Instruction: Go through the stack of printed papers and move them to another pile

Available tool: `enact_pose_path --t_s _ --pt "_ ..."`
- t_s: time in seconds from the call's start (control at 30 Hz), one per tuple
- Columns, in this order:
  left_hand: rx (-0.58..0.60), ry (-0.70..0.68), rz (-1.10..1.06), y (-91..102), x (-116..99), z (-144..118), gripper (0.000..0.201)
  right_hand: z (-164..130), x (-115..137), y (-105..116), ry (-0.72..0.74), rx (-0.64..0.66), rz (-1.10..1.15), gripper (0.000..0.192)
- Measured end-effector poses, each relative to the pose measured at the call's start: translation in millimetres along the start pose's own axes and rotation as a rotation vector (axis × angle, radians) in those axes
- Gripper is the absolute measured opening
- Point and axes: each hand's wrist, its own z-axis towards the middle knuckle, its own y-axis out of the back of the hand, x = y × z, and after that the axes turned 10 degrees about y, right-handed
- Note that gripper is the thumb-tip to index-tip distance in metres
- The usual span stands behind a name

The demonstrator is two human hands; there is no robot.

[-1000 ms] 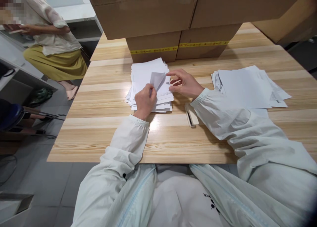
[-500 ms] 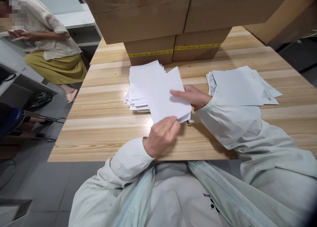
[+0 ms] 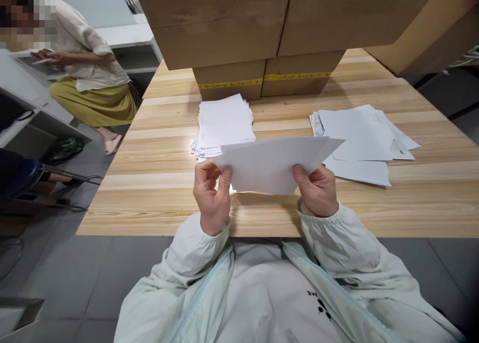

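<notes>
Two hands up over the near edge of the tabletop (image 3: 157,208), both on one bundle of white sheets (image 3: 275,163) held just above the wood. Left hand (image 3: 211,195) pinching the bundle's left end, thumb and fingers pressed together on the paper; right hand (image 3: 318,190) gripping the lower right part the same way, thumb on top. Can't tell how many sheets in the bundle. Two more lots of paper lying flat: a fairly neat stack (image 3: 224,123) just beyond the bundle, and a looser spread pile (image 3: 361,136) off to the right. Four boxes (image 3: 232,81) at the far side, brown cardboard, two low ones with yellow tape and two bigger ones on top. Light striped wood surface, grey tiled floor (image 3: 56,263) below. One person (image 3: 86,68) seated off to the left by a white counter, in a pale top and yellow skirt, well apart from all this.
</notes>
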Motion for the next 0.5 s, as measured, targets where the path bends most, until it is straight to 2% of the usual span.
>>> enact_pose_path --t_s 0.1,0.2,0.5 --pt "-0.12 -0.057 -0.027 -8.2 -5 -1 0.023 -3 3 1 0.016 0.016 -0.005 0.028" --pt "-0.164 -0.064 -0.031 -10.9 -8 0 0.027 -3 6 3 0.013 0.019 -0.033 0.03" --pt "-0.125 -0.047 -0.07 -8.2 -12 2 0.026 -11 3 6 0.019 0.038 -0.012 0.026"
